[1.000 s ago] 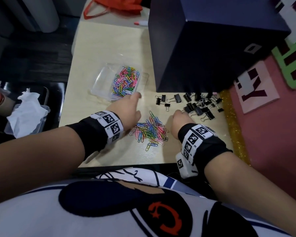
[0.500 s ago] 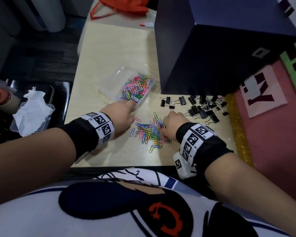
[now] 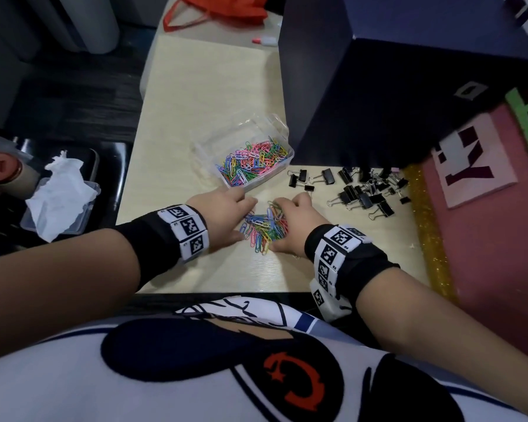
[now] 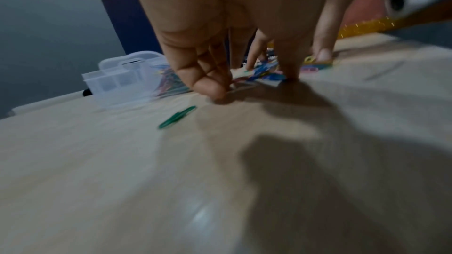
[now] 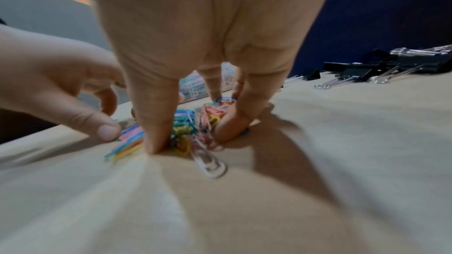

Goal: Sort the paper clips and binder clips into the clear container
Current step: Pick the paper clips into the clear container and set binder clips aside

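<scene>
On the wooden table (image 3: 195,102), a clear container (image 3: 208,147) holds coloured paper clips in its right compartment (image 3: 253,161). A loose pile of coloured paper clips (image 3: 264,228) lies just in front of it. My left hand (image 3: 246,219) cups the pile's left side, thumb and curled fingers against the clips (image 4: 259,73). My right hand (image 3: 282,226) grips the pile (image 5: 195,121) from the right between thumb and fingers. Black binder clips (image 3: 360,190) lie scattered to the right, untouched. One green clip (image 4: 177,117) lies apart near my left thumb; a white clip (image 5: 210,163) sticks out toward me.
A large dark blue box (image 3: 393,86) stands behind the binder clips, close to the container's right end. A gold glitter strip (image 3: 424,226) borders the table's right edge. A tissue in a plastic tray (image 3: 61,199) sits off the table at left. An orange bag (image 3: 220,7) lies at the back.
My left hand left the container's near edge and came down onto the pile. My right hand closed in from the right. The pile is bunched tighter, and the container sits nearer the box.
</scene>
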`<move>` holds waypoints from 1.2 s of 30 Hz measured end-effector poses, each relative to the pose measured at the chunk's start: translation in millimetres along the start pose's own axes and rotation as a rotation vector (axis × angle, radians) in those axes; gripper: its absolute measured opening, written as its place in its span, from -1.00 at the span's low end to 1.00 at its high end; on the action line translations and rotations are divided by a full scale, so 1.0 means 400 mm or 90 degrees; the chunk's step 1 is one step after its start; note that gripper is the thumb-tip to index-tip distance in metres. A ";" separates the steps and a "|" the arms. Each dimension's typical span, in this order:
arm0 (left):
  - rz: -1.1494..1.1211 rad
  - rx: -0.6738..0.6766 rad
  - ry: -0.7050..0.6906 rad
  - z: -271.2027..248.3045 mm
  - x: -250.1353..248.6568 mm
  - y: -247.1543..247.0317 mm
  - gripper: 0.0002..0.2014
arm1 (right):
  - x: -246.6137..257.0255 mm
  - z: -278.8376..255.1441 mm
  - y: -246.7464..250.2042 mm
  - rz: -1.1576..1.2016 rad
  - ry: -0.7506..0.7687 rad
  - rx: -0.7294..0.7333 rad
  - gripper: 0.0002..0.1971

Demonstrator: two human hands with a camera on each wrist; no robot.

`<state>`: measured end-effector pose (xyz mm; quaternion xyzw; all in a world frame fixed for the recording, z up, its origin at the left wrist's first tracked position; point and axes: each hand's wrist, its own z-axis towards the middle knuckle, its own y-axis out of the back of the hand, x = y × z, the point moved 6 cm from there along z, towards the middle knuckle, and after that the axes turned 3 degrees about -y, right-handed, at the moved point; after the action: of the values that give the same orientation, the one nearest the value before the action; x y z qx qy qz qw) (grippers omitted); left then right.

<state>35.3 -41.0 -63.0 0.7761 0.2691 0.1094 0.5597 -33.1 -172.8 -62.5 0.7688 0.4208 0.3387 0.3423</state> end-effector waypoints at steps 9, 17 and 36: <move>-0.039 0.017 0.051 0.037 -0.019 0.002 -0.68 | 0.016 0.031 0.004 0.014 0.051 -0.100 -0.67; -0.146 -0.001 0.092 0.047 -0.001 0.006 -0.73 | -0.019 0.040 0.053 0.036 0.028 -0.140 -0.71; -0.339 -0.240 0.163 0.068 0.107 0.214 -0.88 | 0.100 0.100 0.259 0.122 0.091 -0.238 -0.54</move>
<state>109.0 -59.5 1.3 0.5416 0.5051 0.1036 0.6640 58.8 -189.9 9.4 0.7026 0.2986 0.4955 0.4143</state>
